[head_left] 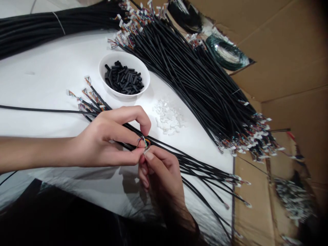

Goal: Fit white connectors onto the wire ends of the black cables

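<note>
Thin coloured wires [145, 141] fan out between my two hands, above a white table. Thumb and forefinger of my left hand [110, 136] are pinched on these wires from the left. My right hand [164, 167] meets it from below, its thumb and forefinger closed on the wire ends, where a small pale piece shows; the fingertips hide most of it. Beneath and behind both hands lies a loose bunch of black cables [189, 160], with coloured wire ends at either side. A single black cable [46, 109] runs in from the left edge toward my left hand.
A white bowl [102, 82] holds short black tubes [124, 78]. Beside it lies a scatter of small white pieces [169, 118]. A large bundle of black cables [176, 71] crosses the back right; another bundle [51, 27] lies back left. Cardboard [289, 112] borders the table's right side.
</note>
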`<control>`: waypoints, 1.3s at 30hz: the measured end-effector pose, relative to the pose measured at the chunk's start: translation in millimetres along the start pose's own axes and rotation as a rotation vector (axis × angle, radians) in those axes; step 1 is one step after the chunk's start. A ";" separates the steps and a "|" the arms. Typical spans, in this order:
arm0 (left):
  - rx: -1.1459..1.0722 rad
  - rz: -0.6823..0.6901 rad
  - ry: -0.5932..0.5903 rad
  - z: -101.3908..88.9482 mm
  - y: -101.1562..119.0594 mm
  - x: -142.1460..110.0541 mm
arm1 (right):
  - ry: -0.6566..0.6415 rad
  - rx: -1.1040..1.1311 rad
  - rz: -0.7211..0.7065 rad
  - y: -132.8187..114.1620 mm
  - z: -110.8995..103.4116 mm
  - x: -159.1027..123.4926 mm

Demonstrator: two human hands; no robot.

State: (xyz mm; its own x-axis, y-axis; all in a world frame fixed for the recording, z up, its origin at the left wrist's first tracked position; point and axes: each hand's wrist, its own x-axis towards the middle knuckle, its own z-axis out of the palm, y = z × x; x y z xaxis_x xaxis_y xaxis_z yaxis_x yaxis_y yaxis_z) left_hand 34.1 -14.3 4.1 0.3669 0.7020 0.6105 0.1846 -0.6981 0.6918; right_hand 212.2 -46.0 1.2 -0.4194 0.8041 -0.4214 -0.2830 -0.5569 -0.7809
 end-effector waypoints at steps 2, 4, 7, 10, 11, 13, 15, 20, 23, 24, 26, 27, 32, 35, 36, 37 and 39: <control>0.006 -0.001 -0.007 0.0 0.6 -0.4 | -0.006 0.013 0.026 0.1 0.1 0.3; 0.019 0.003 -0.012 0.1 1.2 -0.5 | -0.015 0.027 0.052 -0.1 -0.2 0.4; 0.032 0.011 -0.028 -0.1 1.6 -0.2 | -0.014 0.019 0.052 -0.2 -0.7 0.1; 0.051 0.011 -0.044 -0.4 1.0 0.6 | -0.009 0.000 0.043 0.3 -0.3 0.0; 0.057 0.011 -0.049 -0.5 0.7 0.9 | -0.008 -0.005 0.042 0.5 -0.1 0.2; 0.065 0.013 -0.054 -0.3 0.3 1.2 | -0.006 -0.017 0.037 1.0 0.0 0.6; 0.075 0.012 -0.058 0.0 0.1 1.3 | 0.001 -0.030 0.030 1.3 -0.6 0.7; 0.091 -0.024 -0.054 -0.2 -0.2 1.4 | -0.007 -0.052 0.016 1.7 -3.5 0.2; 0.087 -0.063 -0.054 -0.8 -0.4 1.3 | -0.003 -0.060 -0.026 2.2 -4.1 0.3; 0.094 -0.075 -0.051 -0.9 -0.3 0.9 | 0.007 -0.078 -0.052 2.4 -4.0 0.2; 0.127 -0.065 -0.029 -0.6 -0.1 -0.5 | 0.035 -0.130 -0.105 2.7 -3.5 -0.3; 0.159 -0.036 -0.009 -0.3 0.0 -1.5 | 0.047 -0.152 -0.124 2.7 -3.1 -0.7; 0.391 0.190 0.169 -0.1 0.1 -5.2 | 0.109 -0.196 -0.153 2.3 -1.2 -2.3; 0.445 0.220 0.121 -3.6 0.4 -3.2 | 0.123 -0.227 -0.157 1.8 -0.6 -2.8; 0.437 0.200 0.085 -5.2 0.4 -1.9 | 0.124 -0.235 -0.161 1.5 -0.3 -3.0; 0.421 0.175 0.054 -6.7 0.2 -0.4 | 0.123 -0.243 -0.167 1.2 -0.1 -3.2; 0.365 0.126 -0.005 -9.5 -0.9 2.5 | 0.119 -0.259 -0.177 0.4 0.1 -3.5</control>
State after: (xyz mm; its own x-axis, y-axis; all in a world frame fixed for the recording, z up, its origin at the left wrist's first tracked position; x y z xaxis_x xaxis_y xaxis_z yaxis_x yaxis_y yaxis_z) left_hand 26.2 -10.6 8.6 0.4120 0.6074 0.6792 0.4495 -0.7839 0.4283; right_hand 213.4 -49.0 2.4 -0.2752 0.9109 -0.3075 -0.1075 -0.3470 -0.9317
